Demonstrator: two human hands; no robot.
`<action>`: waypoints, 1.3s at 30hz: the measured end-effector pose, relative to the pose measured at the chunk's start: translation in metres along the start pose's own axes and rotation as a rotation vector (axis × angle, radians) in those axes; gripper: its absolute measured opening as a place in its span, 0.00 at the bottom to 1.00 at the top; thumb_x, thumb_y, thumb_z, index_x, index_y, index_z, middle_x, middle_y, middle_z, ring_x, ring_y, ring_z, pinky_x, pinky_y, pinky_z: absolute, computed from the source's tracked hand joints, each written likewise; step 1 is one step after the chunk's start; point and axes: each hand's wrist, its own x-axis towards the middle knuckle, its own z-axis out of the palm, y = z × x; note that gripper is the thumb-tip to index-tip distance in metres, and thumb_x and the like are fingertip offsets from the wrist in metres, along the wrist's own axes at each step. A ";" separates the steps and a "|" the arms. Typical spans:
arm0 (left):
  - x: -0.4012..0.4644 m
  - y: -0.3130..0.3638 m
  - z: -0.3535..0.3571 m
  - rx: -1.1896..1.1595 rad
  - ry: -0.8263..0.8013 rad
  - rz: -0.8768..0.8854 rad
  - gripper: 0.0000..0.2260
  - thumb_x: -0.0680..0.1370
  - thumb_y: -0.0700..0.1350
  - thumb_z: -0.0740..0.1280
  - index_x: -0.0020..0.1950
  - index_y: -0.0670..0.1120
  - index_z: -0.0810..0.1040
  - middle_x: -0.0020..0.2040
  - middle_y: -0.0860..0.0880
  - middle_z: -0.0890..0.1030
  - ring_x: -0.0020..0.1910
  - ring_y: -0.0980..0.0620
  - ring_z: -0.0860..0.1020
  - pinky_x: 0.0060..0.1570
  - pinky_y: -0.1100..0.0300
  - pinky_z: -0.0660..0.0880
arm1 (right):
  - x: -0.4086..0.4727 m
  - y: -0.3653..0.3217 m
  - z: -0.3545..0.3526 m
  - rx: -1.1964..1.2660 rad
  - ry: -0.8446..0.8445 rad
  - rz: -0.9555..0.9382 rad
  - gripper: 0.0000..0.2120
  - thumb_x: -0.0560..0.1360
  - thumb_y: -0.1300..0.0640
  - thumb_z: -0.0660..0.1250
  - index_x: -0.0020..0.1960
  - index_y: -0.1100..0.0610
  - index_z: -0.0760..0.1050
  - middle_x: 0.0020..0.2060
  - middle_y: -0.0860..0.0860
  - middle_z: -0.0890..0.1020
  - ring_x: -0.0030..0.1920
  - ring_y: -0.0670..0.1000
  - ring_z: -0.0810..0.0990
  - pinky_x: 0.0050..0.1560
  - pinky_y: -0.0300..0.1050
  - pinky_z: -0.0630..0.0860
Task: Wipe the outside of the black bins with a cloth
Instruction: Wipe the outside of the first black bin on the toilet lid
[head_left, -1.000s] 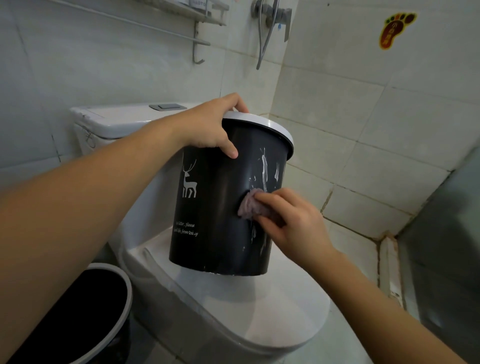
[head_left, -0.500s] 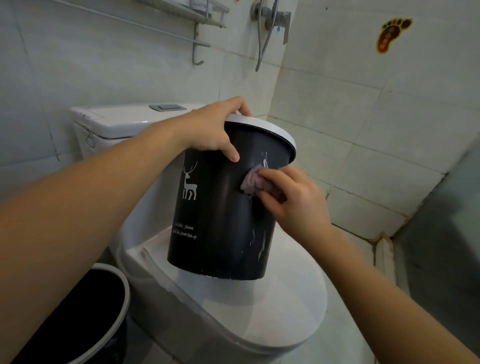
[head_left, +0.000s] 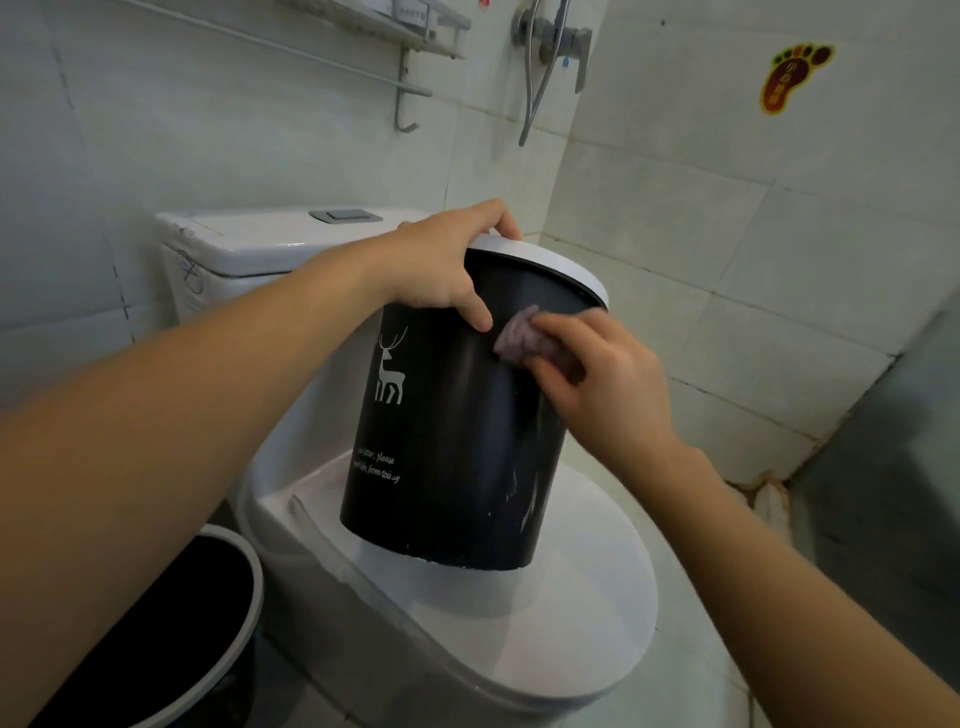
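Black bin (head_left: 447, 426) stands tilted on the closed toilet lid (head_left: 582, 613), its base edge on the lid and its top leaning away toward the tiled corner; white deer print and a line of script face the camera. Left hand (head_left: 441, 265) grips the bin's white rim (head_left: 561, 265), fingers curled over the top edge and thumb pressed on the dark wall just below. Right hand (head_left: 602, 374) pinches a small bunched purple-grey cloth (head_left: 519, 338) and holds it against the upper wall of the bin, just under the rim and just beside the left thumb. The two hands are near each other but not touching. Step in hand, as judged: wiping the outer wall of this bin, working the top band on its right side. Pale streaks (head_left: 522, 499) show lower down on that same side near the base, so this face looks unfinished. Next move probably calls for drawing the cloth down over those streaks with firm pressure while the left hand braces the rim, then turning the bin to bring the unwiped faces round. A second black bin (head_left: 208, 623) with a white rim sits on the floor at lower left, well apart from both hands; only part of it is visible and whether its outside has been cleaned cannot be told.
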 end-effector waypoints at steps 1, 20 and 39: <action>0.000 0.000 0.000 0.004 -0.001 0.002 0.31 0.61 0.46 0.80 0.57 0.61 0.68 0.54 0.51 0.78 0.55 0.43 0.77 0.56 0.43 0.76 | 0.008 0.000 0.001 0.009 0.013 0.050 0.13 0.74 0.55 0.73 0.58 0.55 0.81 0.46 0.54 0.81 0.45 0.56 0.80 0.40 0.54 0.78; 0.000 0.007 0.002 0.097 -0.008 0.057 0.32 0.64 0.45 0.81 0.61 0.59 0.67 0.56 0.51 0.75 0.57 0.46 0.73 0.60 0.48 0.68 | 0.031 -0.009 0.006 -0.012 0.101 0.168 0.14 0.75 0.50 0.70 0.60 0.52 0.80 0.47 0.51 0.81 0.47 0.55 0.79 0.42 0.46 0.74; 0.002 -0.006 -0.002 0.000 -0.014 0.046 0.31 0.62 0.43 0.81 0.55 0.63 0.67 0.54 0.49 0.78 0.53 0.44 0.78 0.54 0.45 0.77 | -0.045 -0.002 -0.007 -0.051 -0.192 -0.339 0.12 0.74 0.54 0.69 0.56 0.55 0.82 0.44 0.52 0.80 0.41 0.55 0.78 0.33 0.44 0.74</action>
